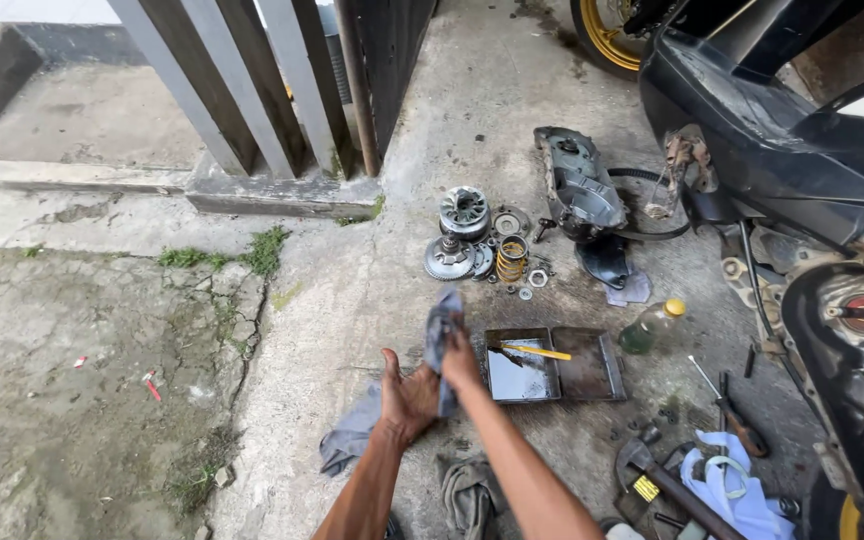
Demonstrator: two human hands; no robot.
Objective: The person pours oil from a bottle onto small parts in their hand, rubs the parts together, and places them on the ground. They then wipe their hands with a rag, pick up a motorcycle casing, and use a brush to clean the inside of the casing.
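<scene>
While the camera looks down at a concrete floor (352,300), two bare arms reach forward over it.

Bottle: a clear bottle (649,327) with a yellow cap lies tilted just right of the tray; whether it bears a label cannot be told.
Yellow tag: a small yellow striped patch (646,488) sits on the hammer (667,485) at lower right.
Red scraps: two small red bits (152,385) lie on the cracked ground to the left.
Rag: a grey-blue rag (442,335) hangs upright between the two hands, its upper end above them.
Left hand: the left hand (409,395) is spread open, palm up, touching the lower part of the rag.
Right hand: the right hand (460,362) is closed around the rag, just beside the left hand.
Tray: a dark metal tray (592,370) lies just right of the hands, with a yellow-handled brush (534,352) across it.
Parts: round metal engine parts (467,235) and a coiled spring (512,260) lie ahead of the hands, near a grey engine cover (580,190).
Scooter: a black scooter (792,150) stands at right.
Cloths: other grey cloths (467,492) lie under the arms.
</scene>
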